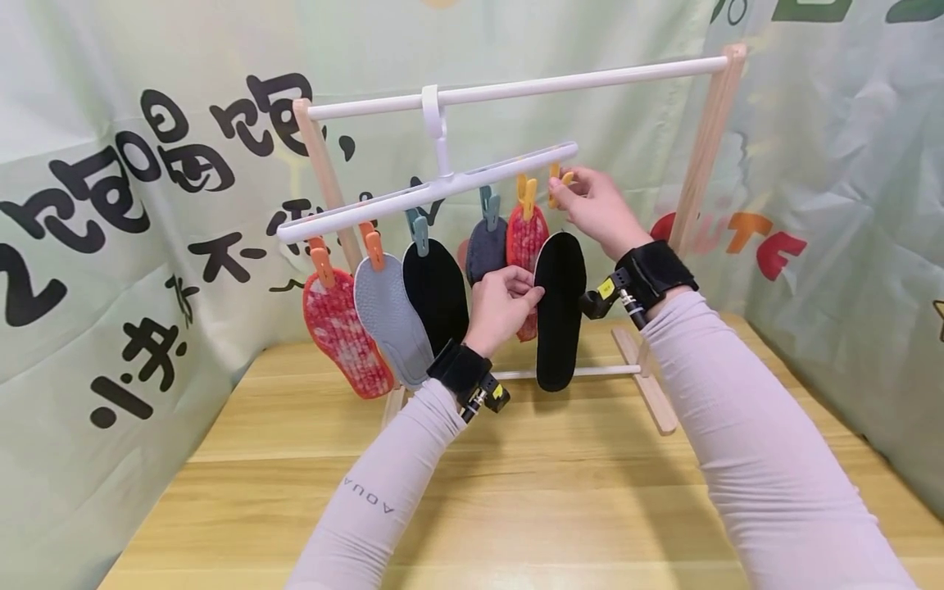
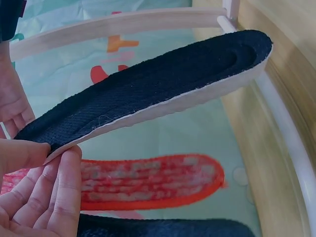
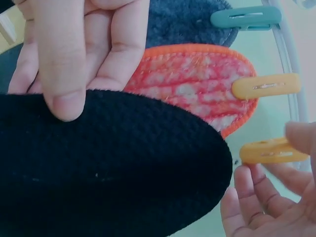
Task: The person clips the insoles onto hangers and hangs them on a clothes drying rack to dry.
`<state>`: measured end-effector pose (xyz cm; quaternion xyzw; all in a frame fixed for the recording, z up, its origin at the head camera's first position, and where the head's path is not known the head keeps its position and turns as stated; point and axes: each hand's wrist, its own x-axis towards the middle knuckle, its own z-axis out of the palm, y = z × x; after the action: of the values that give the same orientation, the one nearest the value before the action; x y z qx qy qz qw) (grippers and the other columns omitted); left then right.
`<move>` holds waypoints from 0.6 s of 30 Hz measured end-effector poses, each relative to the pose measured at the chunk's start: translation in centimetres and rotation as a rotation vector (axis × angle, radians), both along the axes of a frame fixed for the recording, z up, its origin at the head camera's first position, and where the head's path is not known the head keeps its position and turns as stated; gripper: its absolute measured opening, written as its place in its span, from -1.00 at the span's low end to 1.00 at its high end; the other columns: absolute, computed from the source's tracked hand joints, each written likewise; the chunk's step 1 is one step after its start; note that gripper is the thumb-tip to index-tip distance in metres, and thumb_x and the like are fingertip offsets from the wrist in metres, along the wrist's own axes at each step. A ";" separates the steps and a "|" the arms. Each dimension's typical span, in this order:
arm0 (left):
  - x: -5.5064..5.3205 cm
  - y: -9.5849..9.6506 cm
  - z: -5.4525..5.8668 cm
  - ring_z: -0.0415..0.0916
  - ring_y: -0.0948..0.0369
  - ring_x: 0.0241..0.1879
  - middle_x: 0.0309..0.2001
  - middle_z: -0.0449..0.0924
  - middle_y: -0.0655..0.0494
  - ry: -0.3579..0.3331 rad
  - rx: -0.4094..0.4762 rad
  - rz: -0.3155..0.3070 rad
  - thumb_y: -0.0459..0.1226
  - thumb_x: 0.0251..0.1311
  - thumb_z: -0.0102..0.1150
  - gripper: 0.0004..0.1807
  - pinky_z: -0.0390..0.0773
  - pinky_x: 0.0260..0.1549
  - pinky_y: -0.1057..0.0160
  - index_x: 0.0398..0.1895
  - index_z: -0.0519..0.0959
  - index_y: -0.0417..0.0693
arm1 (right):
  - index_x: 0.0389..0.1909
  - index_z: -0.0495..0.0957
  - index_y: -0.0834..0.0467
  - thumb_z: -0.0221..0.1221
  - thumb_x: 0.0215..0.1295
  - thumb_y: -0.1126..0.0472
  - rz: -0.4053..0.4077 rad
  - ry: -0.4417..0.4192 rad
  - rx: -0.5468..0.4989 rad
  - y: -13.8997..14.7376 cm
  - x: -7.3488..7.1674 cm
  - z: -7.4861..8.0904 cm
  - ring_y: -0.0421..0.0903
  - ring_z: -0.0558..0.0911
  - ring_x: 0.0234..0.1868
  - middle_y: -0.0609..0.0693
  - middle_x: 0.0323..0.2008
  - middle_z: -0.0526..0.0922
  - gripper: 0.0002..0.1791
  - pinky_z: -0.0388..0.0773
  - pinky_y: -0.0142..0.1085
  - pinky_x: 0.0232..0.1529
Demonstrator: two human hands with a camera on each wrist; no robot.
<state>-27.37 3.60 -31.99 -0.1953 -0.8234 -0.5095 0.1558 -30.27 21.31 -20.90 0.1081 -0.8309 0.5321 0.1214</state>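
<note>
My left hand (image 1: 504,307) pinches the edge of a black insole (image 1: 560,311) between thumb and fingers; the insole hangs upright, and its pale underside edge shows in the left wrist view. At the hanger's right end, my right hand (image 1: 596,209) holds a yellow clothespin (image 3: 269,150) between thumb and fingertips. That clothespin is apart from the black insole's rounded tip in the right wrist view. Just left of it, another yellow clothespin (image 1: 527,199) grips a red patterned insole (image 1: 525,238), partly hidden behind my left hand and the black insole.
A white clip hanger (image 1: 383,201) hooks over the white rail (image 1: 590,79) of a wooden-sided stand, tilted up to the right. Clothespins hold a dark grey insole (image 1: 484,246), a second black insole (image 1: 435,291), a light grey insole (image 1: 391,311) and a red insole (image 1: 347,336). The wooden table (image 1: 560,492) lies beneath.
</note>
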 end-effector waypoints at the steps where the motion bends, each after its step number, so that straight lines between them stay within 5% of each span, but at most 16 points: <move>1: 0.0 0.0 0.0 0.82 0.16 -0.38 -0.32 0.84 -0.07 -0.001 0.003 -0.006 -0.29 0.32 0.45 -0.88 0.72 -0.22 0.39 -0.21 0.73 -0.17 | 0.42 0.45 0.23 0.00 0.70 -0.12 0.005 0.004 -0.002 0.1 0.0 -0.1 0.10 0.58 0.34 0.21 0.29 0.59 -0.42 0.55 0.00 0.38; 6: 0.1 0.1 0.0 0.81 0.16 -0.41 -0.33 0.83 -0.08 -0.014 0.026 -0.024 -0.30 0.33 0.44 -0.89 0.74 -0.26 0.38 -0.21 0.72 -0.17 | 0.42 0.47 0.21 -0.04 0.67 -0.27 0.038 0.024 -0.029 1.2 0.2 -0.3 0.01 0.56 0.29 0.07 0.20 0.58 -0.31 0.54 -0.06 0.31; 18: 0.4 0.4 0.1 0.77 0.25 -0.41 -0.34 0.84 -0.02 0.001 -0.005 0.001 -0.27 0.32 0.46 -0.89 0.68 -0.26 0.42 -0.23 0.73 -0.12 | 0.47 0.44 0.25 -0.07 0.66 -0.29 0.125 0.034 -0.119 3.1 1.5 -0.4 -0.12 0.54 0.33 -0.06 0.17 0.66 -0.25 0.41 0.09 0.54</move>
<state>-26.99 3.98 -31.84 -0.1954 -0.8247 -0.5073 0.1559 -28.76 24.42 -21.25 0.1612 -0.7873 0.5852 0.1082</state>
